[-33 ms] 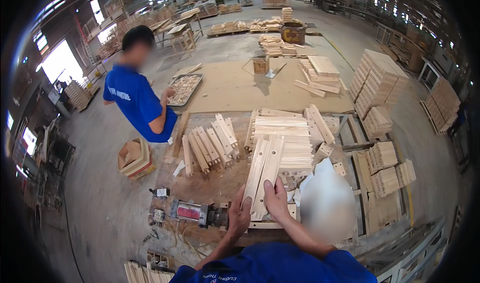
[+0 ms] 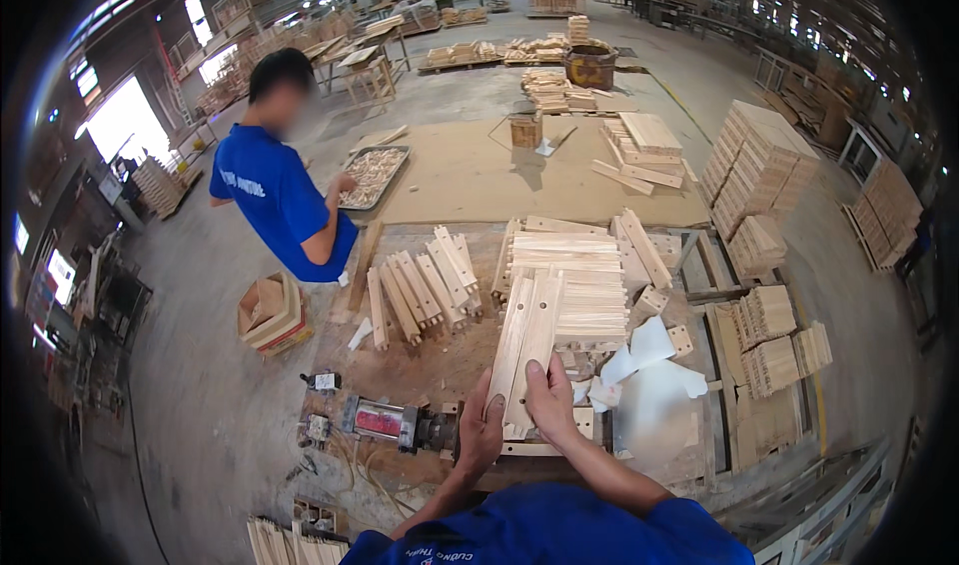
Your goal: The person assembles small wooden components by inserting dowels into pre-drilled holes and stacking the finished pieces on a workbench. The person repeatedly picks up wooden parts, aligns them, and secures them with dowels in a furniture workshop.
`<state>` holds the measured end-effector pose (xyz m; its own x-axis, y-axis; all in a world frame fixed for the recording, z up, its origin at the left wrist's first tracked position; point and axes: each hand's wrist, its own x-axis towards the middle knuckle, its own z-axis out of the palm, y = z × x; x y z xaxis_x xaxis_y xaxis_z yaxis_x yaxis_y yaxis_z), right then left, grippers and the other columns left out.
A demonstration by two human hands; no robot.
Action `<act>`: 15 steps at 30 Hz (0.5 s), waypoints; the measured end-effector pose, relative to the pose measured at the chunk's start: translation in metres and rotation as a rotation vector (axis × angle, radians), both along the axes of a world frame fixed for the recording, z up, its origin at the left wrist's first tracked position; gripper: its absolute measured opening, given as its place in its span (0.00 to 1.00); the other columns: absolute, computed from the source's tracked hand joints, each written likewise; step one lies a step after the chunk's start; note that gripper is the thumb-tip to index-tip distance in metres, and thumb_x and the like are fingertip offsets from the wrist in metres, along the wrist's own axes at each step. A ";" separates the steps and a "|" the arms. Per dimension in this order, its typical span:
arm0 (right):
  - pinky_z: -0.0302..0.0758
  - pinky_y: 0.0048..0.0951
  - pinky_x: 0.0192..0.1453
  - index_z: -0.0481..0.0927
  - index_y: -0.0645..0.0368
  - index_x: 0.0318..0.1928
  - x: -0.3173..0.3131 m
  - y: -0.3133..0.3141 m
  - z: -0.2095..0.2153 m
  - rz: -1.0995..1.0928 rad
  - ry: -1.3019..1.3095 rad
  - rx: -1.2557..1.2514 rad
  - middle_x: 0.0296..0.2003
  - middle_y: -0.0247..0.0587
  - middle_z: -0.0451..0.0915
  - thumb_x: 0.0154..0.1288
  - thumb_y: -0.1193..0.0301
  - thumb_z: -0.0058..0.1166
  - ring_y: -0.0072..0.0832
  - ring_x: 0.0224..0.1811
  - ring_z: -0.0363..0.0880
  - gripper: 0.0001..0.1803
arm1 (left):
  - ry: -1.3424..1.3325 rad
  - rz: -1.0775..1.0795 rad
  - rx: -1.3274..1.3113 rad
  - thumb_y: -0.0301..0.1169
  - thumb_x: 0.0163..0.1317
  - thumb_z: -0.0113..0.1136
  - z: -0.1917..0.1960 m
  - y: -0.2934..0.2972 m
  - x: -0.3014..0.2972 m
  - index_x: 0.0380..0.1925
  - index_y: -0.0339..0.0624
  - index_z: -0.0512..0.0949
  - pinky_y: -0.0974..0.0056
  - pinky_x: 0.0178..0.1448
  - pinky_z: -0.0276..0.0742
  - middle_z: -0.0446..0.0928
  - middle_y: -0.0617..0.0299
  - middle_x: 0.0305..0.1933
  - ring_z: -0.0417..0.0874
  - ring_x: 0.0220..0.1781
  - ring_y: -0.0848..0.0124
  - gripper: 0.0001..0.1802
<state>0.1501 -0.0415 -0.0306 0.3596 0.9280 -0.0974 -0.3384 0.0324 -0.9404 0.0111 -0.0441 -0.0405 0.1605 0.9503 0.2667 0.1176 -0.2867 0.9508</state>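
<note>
Two pale wooden slats stand side by side, tilted away from me, above the bench: a left slat (image 2: 508, 350) and a right slat (image 2: 539, 330) with dark round holes. My left hand (image 2: 480, 433) is closed on the lower left edge, thumb on the face. Gripping the lower right edge is my right hand (image 2: 548, 397), its thumb also on the face. Just behind them lies a stack of similar slats (image 2: 574, 255) with notched ends. More slats with tenon ends (image 2: 405, 300) rest in a loose row to the left.
A pneumatic cylinder (image 2: 385, 421) sits on the bench left of my hands. White sheets (image 2: 649, 350) lie on the right. A co-worker in a blue shirt (image 2: 265, 200) reaches into a tray of small wooden pieces (image 2: 375, 177). A cardboard box (image 2: 275, 315) stands on the floor at left.
The upper ends of the slats have shifted slightly left against the stack behind. Both hands keep their grip.
</note>
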 end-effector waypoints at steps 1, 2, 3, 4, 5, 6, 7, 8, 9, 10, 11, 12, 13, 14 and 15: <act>0.74 0.27 0.63 0.68 0.63 0.73 -0.007 -0.001 0.005 0.003 -0.006 0.045 0.58 0.40 0.81 0.86 0.66 0.48 0.22 0.57 0.76 0.23 | 0.048 0.019 0.002 0.23 0.77 0.55 0.000 -0.005 -0.003 0.75 0.35 0.69 0.57 0.73 0.72 0.75 0.45 0.69 0.78 0.69 0.57 0.27; 0.73 0.29 0.66 0.66 0.64 0.76 -0.014 -0.001 0.010 0.004 -0.012 0.090 0.61 0.42 0.80 0.86 0.66 0.47 0.24 0.61 0.75 0.26 | 0.096 0.035 0.003 0.22 0.77 0.55 -0.001 -0.011 -0.006 0.75 0.35 0.69 0.55 0.74 0.71 0.74 0.43 0.71 0.76 0.71 0.53 0.27; 0.71 0.30 0.70 0.63 0.64 0.78 -0.019 -0.001 0.014 0.001 -0.019 0.139 0.64 0.43 0.78 0.86 0.66 0.47 0.25 0.64 0.74 0.28 | 0.143 0.049 0.007 0.22 0.76 0.55 0.002 -0.014 -0.008 0.75 0.35 0.69 0.54 0.76 0.69 0.72 0.41 0.72 0.74 0.73 0.49 0.28; 0.70 0.29 0.71 0.61 0.64 0.79 -0.021 -0.002 0.013 0.020 -0.038 0.130 0.66 0.43 0.77 0.86 0.67 0.49 0.26 0.65 0.73 0.29 | 0.183 0.038 0.093 0.21 0.75 0.55 0.001 -0.018 -0.008 0.75 0.34 0.69 0.53 0.77 0.68 0.70 0.39 0.74 0.72 0.75 0.46 0.28; 0.70 0.29 0.71 0.60 0.64 0.80 -0.023 -0.003 0.012 0.037 -0.057 0.121 0.67 0.44 0.76 0.85 0.68 0.50 0.26 0.66 0.73 0.31 | 0.223 0.026 0.178 0.21 0.74 0.55 0.001 -0.021 -0.009 0.75 0.34 0.69 0.51 0.78 0.67 0.67 0.37 0.76 0.69 0.77 0.43 0.29; 0.69 0.28 0.72 0.58 0.64 0.81 -0.026 -0.004 0.009 0.054 -0.076 0.114 0.68 0.44 0.75 0.84 0.69 0.52 0.26 0.67 0.72 0.33 | 0.266 0.014 0.264 0.20 0.74 0.55 0.004 -0.023 -0.009 0.75 0.33 0.68 0.50 0.79 0.66 0.65 0.35 0.77 0.67 0.79 0.40 0.29; 0.68 0.27 0.73 0.56 0.65 0.82 -0.027 -0.004 0.007 0.068 -0.094 0.107 0.70 0.44 0.73 0.83 0.70 0.53 0.26 0.68 0.71 0.35 | 0.319 -0.014 0.296 0.21 0.73 0.55 0.007 -0.027 -0.010 0.74 0.33 0.69 0.49 0.80 0.64 0.64 0.33 0.77 0.65 0.80 0.38 0.29; 0.67 0.27 0.74 0.54 0.65 0.82 -0.028 -0.004 0.004 0.081 -0.114 0.099 0.71 0.44 0.72 0.82 0.71 0.55 0.26 0.69 0.70 0.37 | 0.371 -0.044 0.328 0.21 0.73 0.55 0.010 -0.032 -0.010 0.74 0.33 0.69 0.48 0.81 0.62 0.63 0.31 0.78 0.63 0.80 0.36 0.29; 0.66 0.26 0.75 0.52 0.65 0.83 -0.032 -0.005 0.009 0.103 -0.129 0.092 0.72 0.44 0.71 0.81 0.72 0.56 0.27 0.70 0.70 0.39 | 0.430 -0.067 0.357 0.22 0.73 0.55 0.014 -0.037 -0.012 0.73 0.34 0.70 0.46 0.82 0.60 0.62 0.29 0.78 0.62 0.81 0.34 0.28; 0.67 0.26 0.74 0.52 0.64 0.83 -0.032 -0.007 0.019 0.182 0.016 0.083 0.73 0.46 0.70 0.79 0.74 0.58 0.27 0.71 0.70 0.41 | 0.376 -0.045 0.367 0.25 0.75 0.56 0.007 -0.041 -0.014 0.67 0.33 0.74 0.48 0.81 0.62 0.62 0.29 0.79 0.65 0.82 0.40 0.22; 0.67 0.27 0.74 0.53 0.64 0.83 -0.033 -0.008 0.017 0.197 0.020 0.074 0.72 0.45 0.71 0.78 0.74 0.59 0.27 0.71 0.70 0.41 | 0.160 -0.031 0.256 0.27 0.76 0.57 0.001 -0.042 -0.014 0.66 0.34 0.75 0.48 0.80 0.64 0.64 0.32 0.78 0.67 0.80 0.44 0.21; 0.68 0.27 0.74 0.54 0.63 0.83 -0.031 -0.010 0.015 0.207 0.021 0.068 0.72 0.45 0.71 0.78 0.74 0.59 0.28 0.70 0.70 0.41 | -0.059 -0.022 0.150 0.29 0.77 0.57 0.001 -0.042 -0.011 0.65 0.34 0.75 0.49 0.79 0.67 0.66 0.34 0.77 0.70 0.79 0.48 0.20; 0.68 0.28 0.73 0.55 0.63 0.83 -0.028 -0.010 0.014 0.217 0.021 0.061 0.72 0.45 0.71 0.78 0.74 0.59 0.28 0.70 0.71 0.40 | -0.278 -0.013 0.044 0.30 0.77 0.58 0.001 -0.042 -0.011 0.64 0.35 0.75 0.50 0.78 0.69 0.69 0.37 0.76 0.72 0.77 0.52 0.19; 0.68 0.29 0.73 0.55 0.63 0.83 -0.024 -0.010 0.012 0.253 -0.048 0.085 0.72 0.45 0.72 0.77 0.74 0.59 0.28 0.70 0.71 0.40 | -0.274 0.019 -0.068 0.28 0.78 0.57 0.001 -0.038 -0.019 0.65 0.34 0.73 0.52 0.76 0.72 0.70 0.39 0.75 0.74 0.75 0.54 0.19; 0.69 0.30 0.74 0.56 0.62 0.83 -0.018 -0.012 0.009 0.285 -0.120 0.104 0.71 0.46 0.72 0.77 0.74 0.59 0.28 0.70 0.71 0.40 | -0.275 0.046 -0.184 0.27 0.78 0.56 0.013 -0.029 -0.027 0.65 0.33 0.72 0.55 0.74 0.75 0.71 0.42 0.74 0.76 0.73 0.57 0.19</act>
